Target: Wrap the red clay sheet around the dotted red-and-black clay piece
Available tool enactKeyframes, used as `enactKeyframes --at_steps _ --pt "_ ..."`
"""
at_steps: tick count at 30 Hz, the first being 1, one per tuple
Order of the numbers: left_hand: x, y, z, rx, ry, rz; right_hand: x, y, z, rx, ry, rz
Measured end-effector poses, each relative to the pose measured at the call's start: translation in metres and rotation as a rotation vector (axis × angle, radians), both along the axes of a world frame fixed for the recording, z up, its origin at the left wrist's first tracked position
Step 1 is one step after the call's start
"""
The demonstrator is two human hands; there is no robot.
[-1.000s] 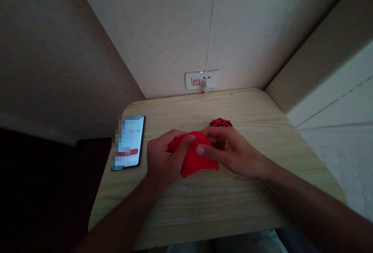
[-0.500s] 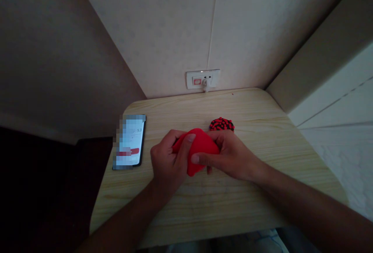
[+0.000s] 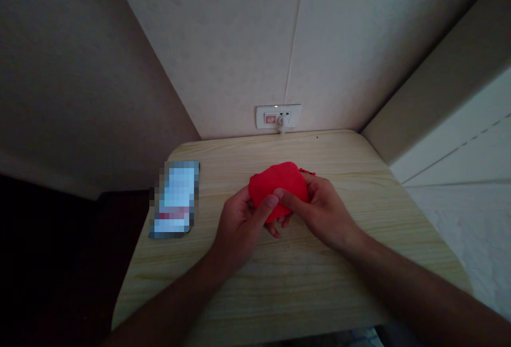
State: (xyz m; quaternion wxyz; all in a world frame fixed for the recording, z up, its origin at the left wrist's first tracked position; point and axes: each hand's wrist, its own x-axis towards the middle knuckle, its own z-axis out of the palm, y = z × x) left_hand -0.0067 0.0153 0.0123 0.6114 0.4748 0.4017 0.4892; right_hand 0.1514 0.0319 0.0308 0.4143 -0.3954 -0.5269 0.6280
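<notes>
A flattened, rounded piece of red modelling clay point(image 3: 277, 179) is held just above the wooden table point(image 3: 351, 283). My left hand point(image 3: 239, 224) grips its left side, thumb on top and fingers underneath. From the right, my right hand point(image 3: 327, 211) pinches the same piece, its thumb pressing near the middle beside the other thumb. Some fingertips show below the clay's lower edge. Behind the clay and my right hand, only a sliver of a black-and-red lumpy piece point(image 3: 307, 172) shows; the rest is hidden.
A phone point(image 3: 175, 190) with a lit, blurred screen lies near the table's left edge. At the back, a wall socket point(image 3: 293, 115) with a plug in it sits just above the tabletop. A pale panel point(image 3: 451, 134) stands to the right.
The folded, pointed red clay now lies broader and flatter between my hands. Both thumbs have come together at its middle. The black-and-red piece is more covered, and the view has shifted slightly.
</notes>
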Motion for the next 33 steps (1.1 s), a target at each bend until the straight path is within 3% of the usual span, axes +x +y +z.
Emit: enactKeyframes --at_steps 3,10,14,20,24,28,33 --pt "0.001 -0.004 0.003 -0.015 0.022 -0.003 0.004 0.001 0.0 0.01 -0.048 -0.049" --pt "-0.005 -0.003 0.001 -0.159 0.009 -0.161 0.011 0.0 0.003 -0.009 -0.101 -0.036" --pt "-0.002 0.001 0.001 -0.136 -0.046 -0.194 0.008 -0.003 0.002 0.011 -0.093 -0.08" --pt "-0.006 0.001 0.001 -0.157 0.074 -0.247 0.012 0.0 0.005 0.13 -0.203 -0.048" --pt "-0.008 -0.001 -0.001 -0.136 0.08 -0.299 0.013 -0.002 0.005 0.152 -0.208 -0.112" --pt "-0.006 -0.003 -0.003 -0.025 -0.008 -0.2 0.01 -0.006 0.004 0.081 -0.135 -0.123" --pt "-0.006 -0.005 -0.003 0.109 0.177 -0.064 0.007 -0.005 0.005 0.101 -0.124 -0.095"
